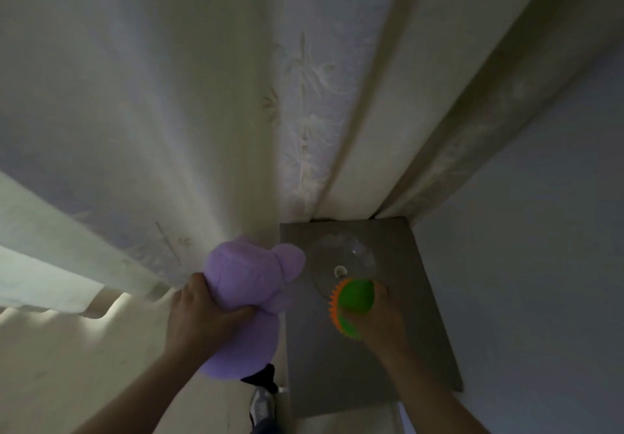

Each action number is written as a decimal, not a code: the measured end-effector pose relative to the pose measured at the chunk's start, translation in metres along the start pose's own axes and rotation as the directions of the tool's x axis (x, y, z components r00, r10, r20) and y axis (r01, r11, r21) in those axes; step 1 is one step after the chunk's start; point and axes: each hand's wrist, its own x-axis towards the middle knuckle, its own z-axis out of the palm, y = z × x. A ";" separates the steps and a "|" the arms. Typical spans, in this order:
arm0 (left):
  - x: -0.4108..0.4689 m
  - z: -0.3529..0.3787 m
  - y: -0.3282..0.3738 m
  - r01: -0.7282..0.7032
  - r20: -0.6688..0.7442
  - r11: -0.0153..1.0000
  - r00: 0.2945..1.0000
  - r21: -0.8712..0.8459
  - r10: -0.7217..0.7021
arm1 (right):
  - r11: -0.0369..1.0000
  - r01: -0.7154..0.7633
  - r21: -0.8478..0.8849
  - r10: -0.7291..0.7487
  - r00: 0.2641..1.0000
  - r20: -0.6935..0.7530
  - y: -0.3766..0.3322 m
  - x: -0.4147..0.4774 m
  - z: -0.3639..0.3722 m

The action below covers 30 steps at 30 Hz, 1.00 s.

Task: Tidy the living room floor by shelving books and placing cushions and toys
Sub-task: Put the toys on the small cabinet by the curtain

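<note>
While the left hand (197, 312) squeezes a purple plush toy (246, 298) at lower centre, the right hand (380, 315) grasps a green-and-orange spiky ball (353, 302). That ball sits over the grey tabletop (415, 332), touching a clear glass bowl (344, 261).

Curtain (304, 95): leaf pattern only, no lettering.
Plush toy (243, 275): no readable label.
Spiky ball (356, 298): no readable marking.
Surface (415, 339): no writing.
</note>
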 end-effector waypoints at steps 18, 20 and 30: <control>0.043 0.080 -0.025 0.166 0.049 0.984 0.984 0.066 -0.169 | 0.988 -0.019 -0.153 0.036 0.994 0.108 0.014 0.130 0.089; 0.044 0.084 -0.022 0.165 0.039 0.984 0.985 0.071 -0.168 | 0.989 -0.007 -0.149 0.025 0.993 0.117 0.013 0.133 0.090; 0.048 0.089 0.027 0.154 0.059 0.987 0.986 0.045 -0.157 | 0.999 0.019 -0.027 -0.015 0.989 0.144 0.020 0.129 0.053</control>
